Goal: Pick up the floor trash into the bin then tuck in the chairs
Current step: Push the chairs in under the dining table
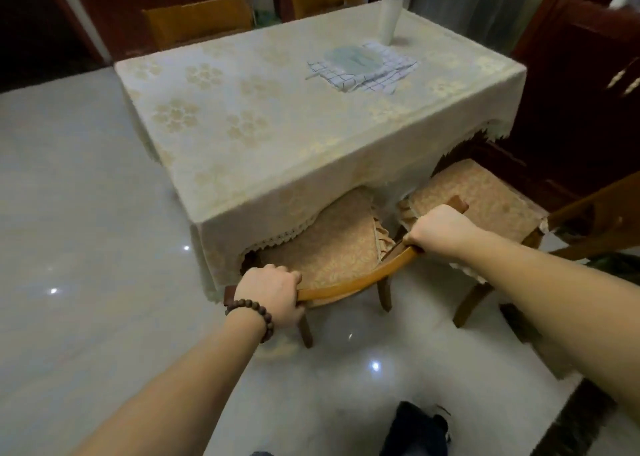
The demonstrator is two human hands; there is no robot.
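Head view: both hands are wrapped round the curved top rail (349,284) of the near chair (332,244), left hand (272,294) curled over its left end w/ a bead bracelet (254,317) at the wrist, right hand (441,229) clenched on its right end. Seat is partly under the table (214,116), and the tablecloth (263,210) hem lies draped on the cushion. Main risk, I'd say: pushing further drags the cloth along w/ the seat, which could shift the checked towel (363,71) and tip the tall white bottle (391,16) near the far edge. Second chair (485,199) sits just beside on the right, still well out; the two seat frills look near touching, so they may snag. No floor trash or bin visible; the floor under the table is hidden, prob. can't rule out leftovers.
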